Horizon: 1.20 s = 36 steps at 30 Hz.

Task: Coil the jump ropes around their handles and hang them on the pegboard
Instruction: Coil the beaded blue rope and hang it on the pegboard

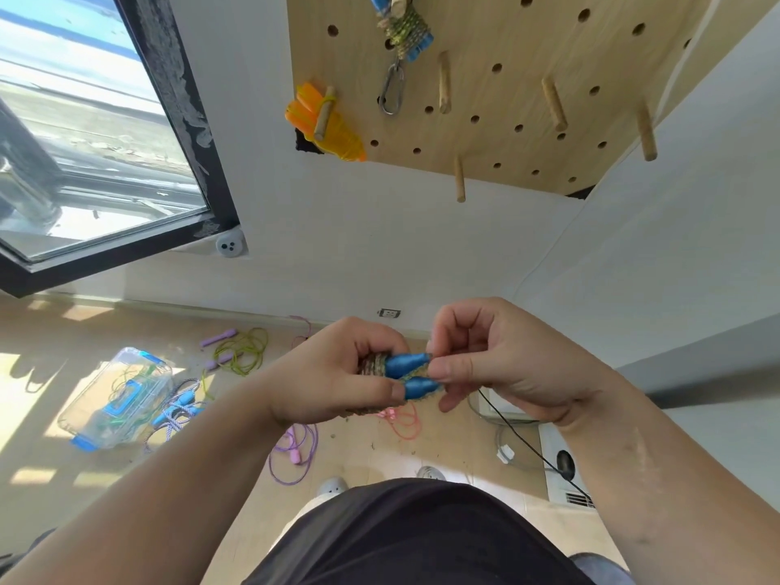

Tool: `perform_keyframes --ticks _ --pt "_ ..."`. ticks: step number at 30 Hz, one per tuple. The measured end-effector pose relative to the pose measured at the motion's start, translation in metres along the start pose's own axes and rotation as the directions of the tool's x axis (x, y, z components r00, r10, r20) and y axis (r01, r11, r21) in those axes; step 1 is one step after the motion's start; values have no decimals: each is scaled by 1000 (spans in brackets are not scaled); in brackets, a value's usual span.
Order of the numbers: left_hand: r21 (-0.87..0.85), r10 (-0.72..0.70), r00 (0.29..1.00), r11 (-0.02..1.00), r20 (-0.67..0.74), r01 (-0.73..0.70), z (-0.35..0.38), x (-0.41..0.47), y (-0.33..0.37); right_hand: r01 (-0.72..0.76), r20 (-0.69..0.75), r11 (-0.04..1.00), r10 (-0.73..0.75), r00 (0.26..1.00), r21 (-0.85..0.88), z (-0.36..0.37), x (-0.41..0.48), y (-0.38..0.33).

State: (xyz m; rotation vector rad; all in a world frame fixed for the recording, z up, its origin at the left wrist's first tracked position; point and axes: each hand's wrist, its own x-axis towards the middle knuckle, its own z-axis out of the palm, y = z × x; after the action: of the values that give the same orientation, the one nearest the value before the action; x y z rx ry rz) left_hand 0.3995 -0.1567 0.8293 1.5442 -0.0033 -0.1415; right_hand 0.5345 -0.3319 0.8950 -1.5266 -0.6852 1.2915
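Gripping the rope-wound blue handles [408, 375], the left hand [337, 373] curls its fingers round the coil [374, 365], held in mid-air below the pegboard [506, 128]. The right hand [506, 365] pinches the handle tips with its fingers.

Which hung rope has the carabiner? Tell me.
The blue-handled rope at the top of the pegboard: a metal carabiner dangles below it. The orange rope, lower left, has none.

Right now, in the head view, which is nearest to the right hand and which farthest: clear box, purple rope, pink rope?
1. pink rope, on the floor, below the right hand.
2. purple rope, floor, further left.
3. clear box, far left on the floor.
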Motion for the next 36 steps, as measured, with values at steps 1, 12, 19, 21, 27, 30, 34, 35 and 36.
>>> perform_keyframes --ticks 1,12,19,21,27,30,34,35,36 --pt "17 15 1000 1000 7 -15 1 0 2 -34 41 998 32 999 45 -2 0 0" --pt "597 109 981 802 -159 7 3 10 12 -75 -35 991 72 997 -112 -20 10 9" --pt "-234 6 1000 972 -26 -12 16 7 1 -46 174 912 -28 984 408 -7 12 23" --pt "-348 0 996 937 -85 -30 21 9 -3 -59 111 918 17 994 391 -3 13 22" --pt "-347 -73 948 937 -309 -41 23 7 -3 30 -269 988 12 963 151 2 15 24" --pt "-424 -137 910 905 -390 -45 27 7 -1 68 -327 998 -60 943 13 5 11 28" --pt "-456 -171 895 889 -413 -41 33 8 3 74 -311 983 -124 942 -170 9 12 30" --pt "-449 -172 892 893 -417 -38 35 9 4 76 -312 980 -131 941 -184 11 13 30" --pt "-454 -180 890 890 -418 -33 38 10 4 86 -319 981 -140 937 -176 13 14 31"
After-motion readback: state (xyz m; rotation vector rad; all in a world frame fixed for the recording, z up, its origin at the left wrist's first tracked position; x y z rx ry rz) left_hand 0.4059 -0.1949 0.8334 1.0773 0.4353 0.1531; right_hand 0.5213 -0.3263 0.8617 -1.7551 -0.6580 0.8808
